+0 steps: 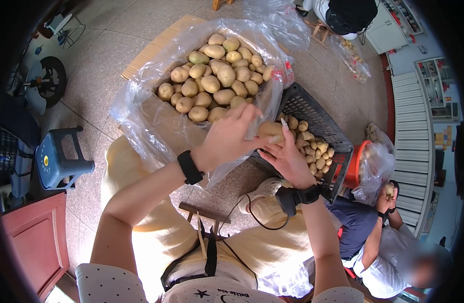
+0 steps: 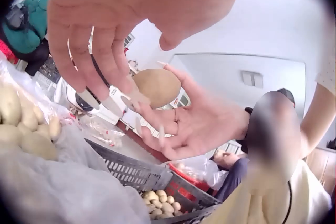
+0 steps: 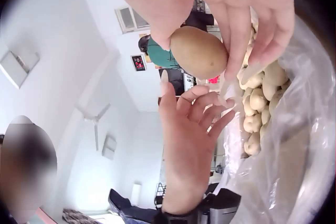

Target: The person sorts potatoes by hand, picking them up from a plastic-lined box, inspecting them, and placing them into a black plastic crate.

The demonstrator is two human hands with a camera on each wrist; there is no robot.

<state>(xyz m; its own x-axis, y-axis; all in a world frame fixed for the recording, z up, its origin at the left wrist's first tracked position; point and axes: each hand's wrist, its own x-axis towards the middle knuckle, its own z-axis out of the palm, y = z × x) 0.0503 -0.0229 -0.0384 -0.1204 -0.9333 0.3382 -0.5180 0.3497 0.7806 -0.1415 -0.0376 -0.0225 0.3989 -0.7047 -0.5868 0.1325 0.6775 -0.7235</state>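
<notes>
A single brown potato [image 1: 268,130] is pinched between the thumb and fingers of my right hand [image 1: 291,157], above the near edge of the black crate [image 1: 312,108]. Beside it my left hand [image 1: 227,134] hovers with fingers loosely bent and thumb apart. In the left wrist view the left fingertips overlap the potato's lower side [image 2: 157,87], and nothing is gripped in that hand. The right wrist view shows the potato whole and smooth. Small potatoes [image 1: 317,151] lie in the crate, and larger potatoes [image 1: 216,76] fill a plastic-lined box [image 1: 146,101] ahead.
At the right stands a red bucket [image 1: 357,164] with a plastic bag, near another seated person [image 1: 388,247] holding something small. A blue stool [image 1: 60,156] is at the left. Another bag of potatoes [image 1: 350,55] lies on the floor at the far right.
</notes>
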